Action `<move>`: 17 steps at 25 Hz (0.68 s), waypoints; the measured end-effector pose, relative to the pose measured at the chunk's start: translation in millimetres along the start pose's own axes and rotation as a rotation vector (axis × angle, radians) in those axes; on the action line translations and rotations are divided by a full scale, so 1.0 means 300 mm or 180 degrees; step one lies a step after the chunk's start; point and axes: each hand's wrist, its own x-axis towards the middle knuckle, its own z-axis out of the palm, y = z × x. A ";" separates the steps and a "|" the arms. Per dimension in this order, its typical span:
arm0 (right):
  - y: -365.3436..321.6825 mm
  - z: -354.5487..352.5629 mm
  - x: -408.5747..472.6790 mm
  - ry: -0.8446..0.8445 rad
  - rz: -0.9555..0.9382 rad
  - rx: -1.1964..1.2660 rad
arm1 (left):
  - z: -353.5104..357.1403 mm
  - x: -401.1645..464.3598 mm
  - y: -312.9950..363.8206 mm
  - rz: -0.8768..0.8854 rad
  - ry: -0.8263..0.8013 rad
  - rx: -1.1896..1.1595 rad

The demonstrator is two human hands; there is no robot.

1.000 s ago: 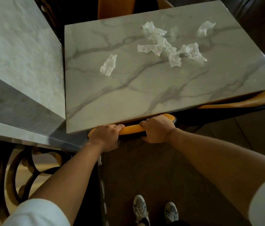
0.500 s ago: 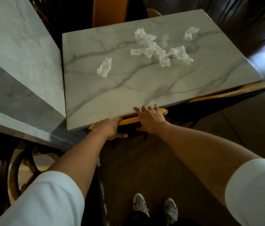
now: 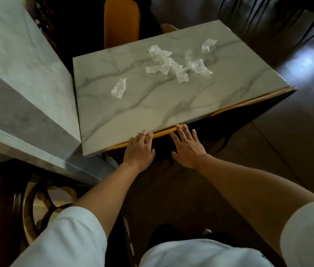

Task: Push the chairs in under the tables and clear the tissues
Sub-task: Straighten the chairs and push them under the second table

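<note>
Now both grips released: left hand (image 3: 139,149) and right hand (image 3: 188,149) flat, fingers straight against chair back (image 3: 162,133), chair tucked under table (image 3: 171,105). Tissues (image 3: 171,66) uncollected on tabletop; clear next.

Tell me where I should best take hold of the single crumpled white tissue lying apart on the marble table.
Pinch the single crumpled white tissue from above at its raised middle folds, probably with the left hand, which is nearer. It lies low on the marble table, so there is no side to grip.

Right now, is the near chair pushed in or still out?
In: only the near chair's orange top rail shows beyond the marble table's near edge.
</note>
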 end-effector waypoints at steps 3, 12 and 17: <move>0.122 0.014 -0.100 0.0144 0.0483 0.0085 | 0.012 0.038 0.170 0.0479 0.0154 -0.0016; 0.605 0.138 -0.402 -0.0041 0.1498 0.0718 | 0.169 0.189 0.669 0.0688 -0.0596 -0.0146; 0.968 0.222 -0.496 -0.0223 0.1817 0.1145 | 0.242 0.373 0.993 0.0503 -0.1276 0.0171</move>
